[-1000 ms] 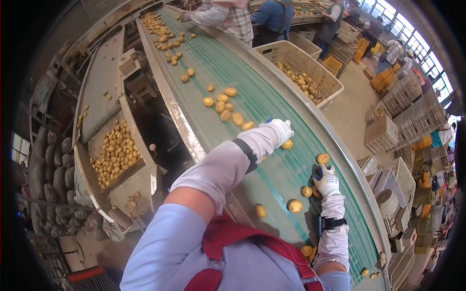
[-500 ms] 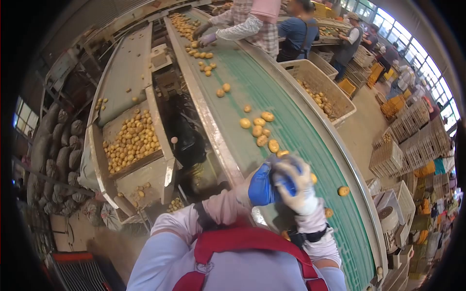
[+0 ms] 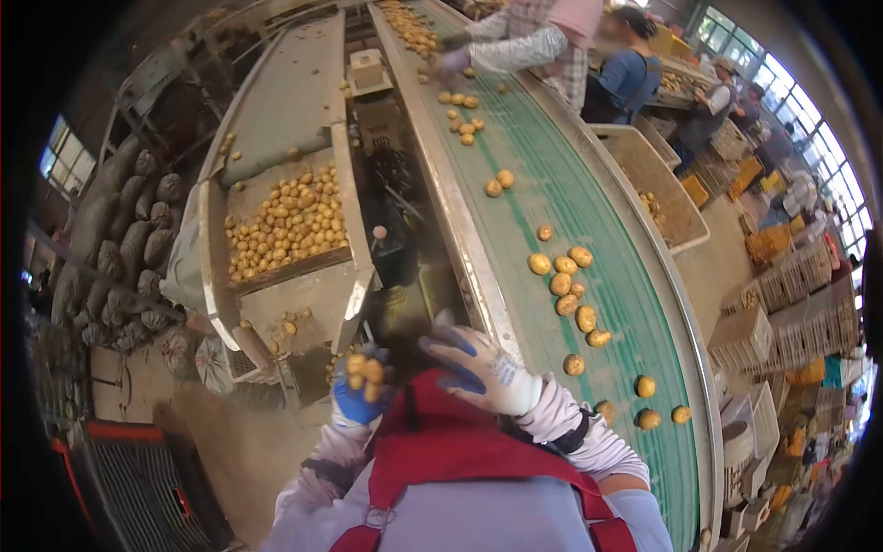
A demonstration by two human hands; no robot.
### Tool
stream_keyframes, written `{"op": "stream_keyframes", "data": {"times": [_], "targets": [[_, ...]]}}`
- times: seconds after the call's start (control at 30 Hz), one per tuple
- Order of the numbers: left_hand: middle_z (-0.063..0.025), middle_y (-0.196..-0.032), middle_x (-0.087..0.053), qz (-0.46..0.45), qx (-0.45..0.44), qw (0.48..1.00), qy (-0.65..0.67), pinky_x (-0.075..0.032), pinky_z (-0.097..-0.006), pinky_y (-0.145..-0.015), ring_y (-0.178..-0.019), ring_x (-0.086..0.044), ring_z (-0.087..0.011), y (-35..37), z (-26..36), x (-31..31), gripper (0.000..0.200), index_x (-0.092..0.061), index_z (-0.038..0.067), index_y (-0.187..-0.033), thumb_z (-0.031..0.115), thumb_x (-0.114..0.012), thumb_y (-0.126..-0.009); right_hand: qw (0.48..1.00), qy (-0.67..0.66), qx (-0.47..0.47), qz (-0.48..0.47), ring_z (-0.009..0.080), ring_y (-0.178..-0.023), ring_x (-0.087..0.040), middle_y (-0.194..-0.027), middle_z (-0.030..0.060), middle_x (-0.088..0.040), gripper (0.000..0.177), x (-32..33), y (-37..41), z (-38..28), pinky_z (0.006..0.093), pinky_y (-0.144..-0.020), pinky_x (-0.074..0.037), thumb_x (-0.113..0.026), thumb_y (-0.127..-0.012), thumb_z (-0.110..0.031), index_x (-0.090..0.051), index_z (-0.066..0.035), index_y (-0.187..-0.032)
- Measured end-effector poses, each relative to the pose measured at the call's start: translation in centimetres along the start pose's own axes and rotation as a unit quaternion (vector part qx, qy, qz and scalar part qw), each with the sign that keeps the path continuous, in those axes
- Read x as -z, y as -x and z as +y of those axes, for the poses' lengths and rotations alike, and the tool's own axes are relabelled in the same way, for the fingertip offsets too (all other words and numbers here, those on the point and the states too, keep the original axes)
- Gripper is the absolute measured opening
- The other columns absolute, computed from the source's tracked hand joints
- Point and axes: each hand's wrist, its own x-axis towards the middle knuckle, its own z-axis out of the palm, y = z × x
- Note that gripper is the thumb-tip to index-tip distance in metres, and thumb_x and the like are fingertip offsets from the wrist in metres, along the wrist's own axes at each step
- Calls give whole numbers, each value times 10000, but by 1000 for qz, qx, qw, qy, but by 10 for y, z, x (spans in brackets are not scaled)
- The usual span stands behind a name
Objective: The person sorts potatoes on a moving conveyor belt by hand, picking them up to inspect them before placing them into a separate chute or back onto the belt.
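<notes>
Several small potatoes (image 3: pixel 366 373) rest in my left hand (image 3: pixel 359 396), which wears a blue and white glove and is at the lower left of the belt. My right hand (image 3: pixel 483 373), gloved in white with blue, is beside the belt's near metal edge with its fingers spread and nothing in them. On the green conveyor belt (image 3: pixel 515 138) lie scattered potatoes (image 3: pixel 586 318), some single and some in loose clusters, to the right of my right hand.
A wooden bin (image 3: pixel 213 276) holds many potatoes on the left. A co-worker's gloved hand (image 3: pixel 452 63) is over the belt's far end. Beyond the belt's right side are a crate (image 3: pixel 685 207) and other people. A black slatted object (image 3: pixel 152 478) stands lower left.
Both hands have moved left off the belt and apart. Potatoes now show in my left hand, and my right hand's fingers have spread. The view has shifted.
</notes>
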Motion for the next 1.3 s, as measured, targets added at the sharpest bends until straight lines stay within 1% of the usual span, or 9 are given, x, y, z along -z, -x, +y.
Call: {"op": "stream_keyframes", "data": {"times": [0.23, 0.33, 0.37, 0.53, 0.73, 0.93, 1.1, 1.23, 1.3], "targets": [[-84, -904, -642, 325, -308, 892, -61, -519, -536, -917, -933, -646, -281, 34, 109, 186, 362, -606, 71, -998, 417, -522, -936, 997, -11, -46, 53, 367, -1182, -516, -1235, 159, -553, 489, 12, 56, 4, 467, -999, -421, -688, -822, -225, -571, -103, -1280], [-98, -945, -645, 194, -266, 941, -84, -533, -514, -900, -987, -629, -277, 16, 167, 339, 351, -599, 63, -1015, 397, -538, -927, 995, 0, -75, 61, 355, -1216, -499, -1251, 156, -551, 489, 26, 77, 2, 468, -1015, -407, -679, -816, -225, -572, -107, -1278], [-144, -1081, -652, 354, -197, 896, -184, -509, -488, -960, -1054, -611, -327, 9, 123, 244, 377, -595, 49, -1139, 373, -531, -958, 991, 3, -124, 50, 351, -1236, -489, -1277, 154, -545, 486, 38, 88, -5, 473, -1023, -395, -675, -816, -230, -571, -103, -1274], [-120, -1162, -645, 83, -2, 964, -253, -519, -398, -949, -1037, -644, -275, -36, 31, 57, 422, -570, 5, -1247, 342, -536, -996, 952, 45, -277, 126, 374, -1217, -501, -1287, 153, -553, 482, 64, 155, -9, 485, -1006, -402, -660, -826, -248, -567, -102, -1276], [-141, -1211, -639, -239, 39, 661, -710, -487, -317, -961, -1093, -625, -199, -156, -92, -158, 442, -536, -27, -1319, 91, -627, -903, 852, 219, -452, 147, 368, -1194, -508, -1295, 164, -545, 536, 60, 195, 45, 485, -1002, -393, -647, -835, -346, -542, -97, -1298], [-164, -1475, -426, -346, 8, -37, -937, -338, -426, -1117, -1384, -382, -322, -241, -229, -155, 541, -476, 114, -1397, 127, -591, -869, 807, 219, -532, 133, 365, -1116, -547, -1208, 180, -534, 565, 43, 184, 40, 463, -922, -453, -675, -812, -351, -524, -101, -1296], [-119, -1120, -636, -411, -43, -117, -903, -521, -391, -866, -1049, -629, -279, -240, -274, -144, 259, -647, 71, -1094, 141, -570, -857, 852, 104, -477, 189, 384, -1031, -575, -1160, 194, -536, 474, 43, 233, 41, 429, -885, -484, -725, -785, -242, -564, -75, -1198], [-129, -1060, -660, -427, 31, -2, -904, -534, -397, -833, -1045, -644, -271, -233, -260, -162, 276, -648, 57, -1127, 149, -599, -872, 853, -33, -474, 217, 341, -1059, -593, -1116, 177, -614, 357, 62, 269, 38, 401, -925, -470, -713, -810, -180, -629, -42, -1128], [-132, -1161, -634, -288, 312, 468, -775, -536, -399, -875, -1076, -635, -266, -212, -231, -176, 353, -604, 75, -1248, 192, -614, -915, 823, -110, -487, 272, 291, -1054, -616, -1120, 160, -642, 327, 75, 269, 26, 377, -936, -465, -671, -834, -127, -639, -26, -1143]]}}
